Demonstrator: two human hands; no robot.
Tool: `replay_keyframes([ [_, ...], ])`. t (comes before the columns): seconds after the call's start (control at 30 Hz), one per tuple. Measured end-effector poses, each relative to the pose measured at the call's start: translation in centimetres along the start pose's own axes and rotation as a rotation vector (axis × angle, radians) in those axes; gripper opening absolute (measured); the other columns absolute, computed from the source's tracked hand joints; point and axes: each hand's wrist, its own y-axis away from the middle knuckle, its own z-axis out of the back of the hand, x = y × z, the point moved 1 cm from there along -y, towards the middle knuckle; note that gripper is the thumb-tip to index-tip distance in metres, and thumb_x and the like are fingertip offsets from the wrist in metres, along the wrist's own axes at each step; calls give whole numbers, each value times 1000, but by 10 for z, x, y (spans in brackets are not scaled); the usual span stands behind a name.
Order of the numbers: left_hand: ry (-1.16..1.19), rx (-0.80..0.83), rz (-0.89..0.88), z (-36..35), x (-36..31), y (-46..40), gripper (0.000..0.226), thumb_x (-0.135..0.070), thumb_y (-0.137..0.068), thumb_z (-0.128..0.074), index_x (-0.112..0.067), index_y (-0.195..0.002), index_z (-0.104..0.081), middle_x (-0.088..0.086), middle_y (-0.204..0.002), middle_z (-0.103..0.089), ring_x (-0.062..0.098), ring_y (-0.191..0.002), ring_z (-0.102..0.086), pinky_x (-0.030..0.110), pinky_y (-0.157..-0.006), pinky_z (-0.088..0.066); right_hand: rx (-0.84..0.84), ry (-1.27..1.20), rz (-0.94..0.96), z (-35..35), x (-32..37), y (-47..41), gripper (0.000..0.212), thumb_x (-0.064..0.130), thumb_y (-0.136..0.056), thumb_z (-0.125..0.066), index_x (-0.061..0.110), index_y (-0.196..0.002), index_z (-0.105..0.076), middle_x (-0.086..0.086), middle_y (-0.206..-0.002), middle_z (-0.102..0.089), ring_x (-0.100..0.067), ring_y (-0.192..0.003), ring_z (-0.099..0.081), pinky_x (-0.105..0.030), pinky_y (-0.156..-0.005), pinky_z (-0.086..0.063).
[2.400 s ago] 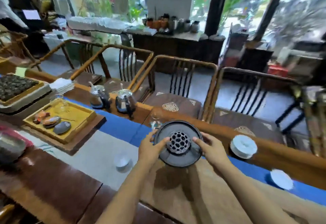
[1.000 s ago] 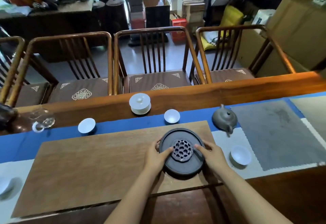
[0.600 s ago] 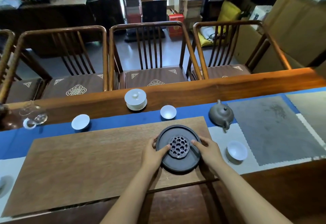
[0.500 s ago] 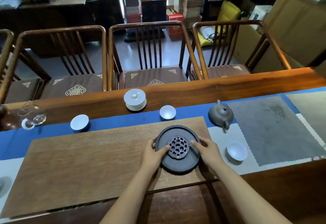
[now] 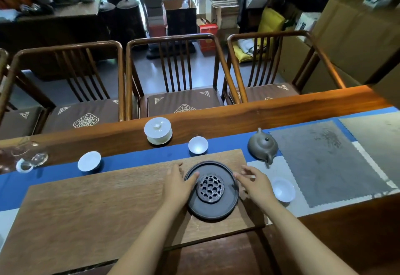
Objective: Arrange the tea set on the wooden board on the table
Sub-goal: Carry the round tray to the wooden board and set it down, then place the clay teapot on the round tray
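A round dark tea tray (image 5: 213, 208) with a pierced centre disc (image 5: 210, 188) lies flat on the right part of the wooden board (image 5: 97, 205). My left hand (image 5: 178, 185) rests at its left rim, thumb tip on the edge, fingers spread. My right hand (image 5: 255, 182) hovers just off its right rim, fingers apart. Off the board stand a white lidded gaiwan (image 5: 158, 130), a grey clay teapot (image 5: 263, 146), and white cups behind the board (image 5: 198, 144), at the left (image 5: 89, 161) and at the right (image 5: 283, 189).
A glass pitcher (image 5: 30, 154) stands at the far left on the table's raised wooden edge. A blue runner (image 5: 134, 159) and a grey mat (image 5: 324, 162) cover the table. Three wooden chairs (image 5: 177, 75) line the far side.
The tray was carried over and set down on the board's right part. Both hands have since let go of its rims and opened.
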Motion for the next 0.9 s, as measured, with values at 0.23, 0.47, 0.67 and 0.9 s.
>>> replay_keyframes([
  [0.23,325,138,-158,-39,-110,-24,45,-31,-85,-67,-21,-127,-53,6,-114,-58,12,-96,-54,30,-83,-47,-215,-119,1,98,16,-56,52,43,-80,-71,16,-123,-61,-6,-115,-63,-22,-107,-61,-46,-92,-54],
  [0.47,334,410,40,-145,-148,-72,57,-37,-87,-63,-13,-135,-43,7,-112,-51,20,-91,-54,27,-70,-48,-162,-172,-179,127,-26,-130,64,51,-78,-68,14,-128,-54,-4,-109,-56,-21,-84,-58,-33,-64,-51],
  [0.67,276,402,112,-203,-138,-92,63,-41,-86,-63,-16,-138,-40,6,-139,-48,26,-122,-52,38,-101,-45,-51,-277,-230,112,-48,-166,49,45,-82,-67,15,-120,-60,-3,-114,-63,-20,-97,-66,-28,-64,-54],
  [0.9,332,356,118,-216,-137,-93,57,-38,-84,-65,-18,-134,-46,3,-123,-57,25,-110,-60,46,-98,-50,-39,-353,-223,109,-51,-173,43,30,-85,-69,11,-122,-60,-8,-116,-66,-24,-103,-67,-33,-72,-59],
])
